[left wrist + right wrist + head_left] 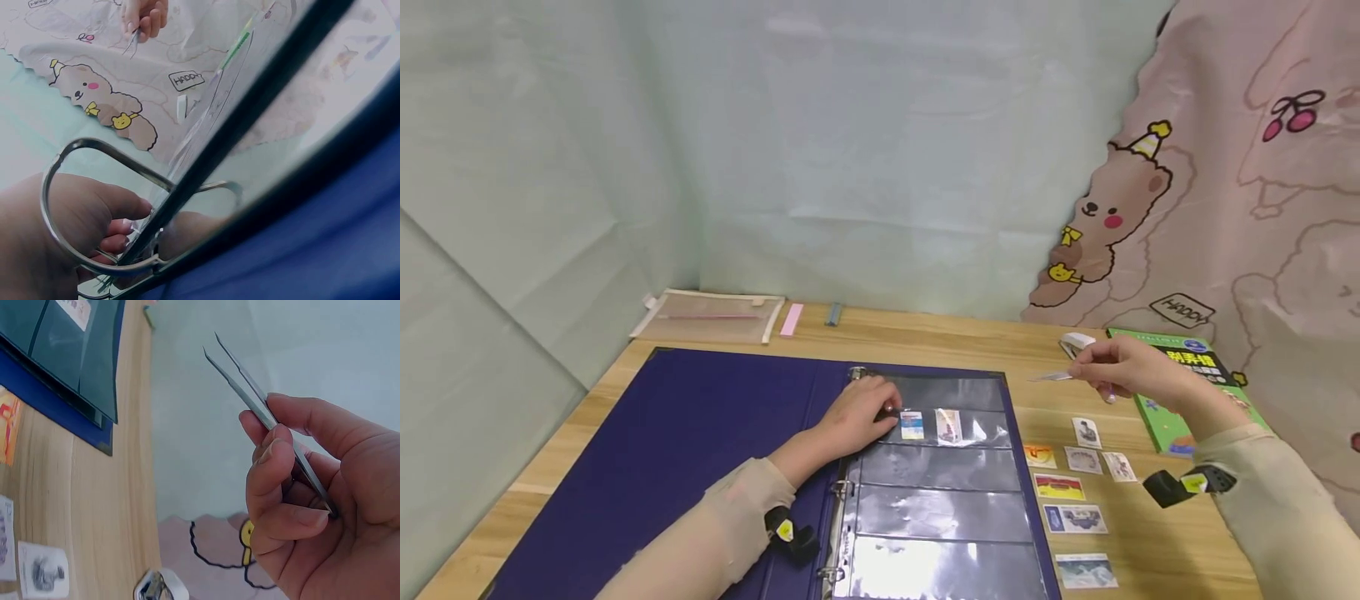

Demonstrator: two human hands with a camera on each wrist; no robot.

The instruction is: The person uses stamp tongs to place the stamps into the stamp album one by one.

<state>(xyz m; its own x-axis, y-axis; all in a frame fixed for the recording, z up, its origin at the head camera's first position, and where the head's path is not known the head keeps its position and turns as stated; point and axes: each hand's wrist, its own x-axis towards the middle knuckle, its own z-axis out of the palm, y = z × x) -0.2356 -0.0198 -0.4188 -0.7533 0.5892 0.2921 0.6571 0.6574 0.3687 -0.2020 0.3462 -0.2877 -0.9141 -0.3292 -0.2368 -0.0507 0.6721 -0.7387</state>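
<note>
Pale green cloth [880, 167] hangs behind a wooden table [970, 325], with a pink bear-print cloth [1247, 250] on the right. Bent at the fingers, the left hand [859, 414] rests on the inner edge of a clear pocket page [940, 512]; whether it pinches the plastic I cannot tell. Raised beyond the page's right side, the right hand [1123, 367] grips tweezers [250, 403] between thumb and curled fingers, their points apart. Just beside the left fingertips, a blue-and-white stamp [912, 425] sits in the second pocket row from the top, and a stamp with a reddish figure [948, 426] lies in the same row, farther right. Metal rings [831, 575] hold the page inside an open navy album [722, 442]. Seven loose stamps [1076, 519] lie on the wood to its right. Near the right hand are a white object [1078, 342] and a green book [1157, 408]. Beyond the album lie a zip pouch [715, 318], a pink strip [792, 320] and a grey strip [833, 314].
</note>
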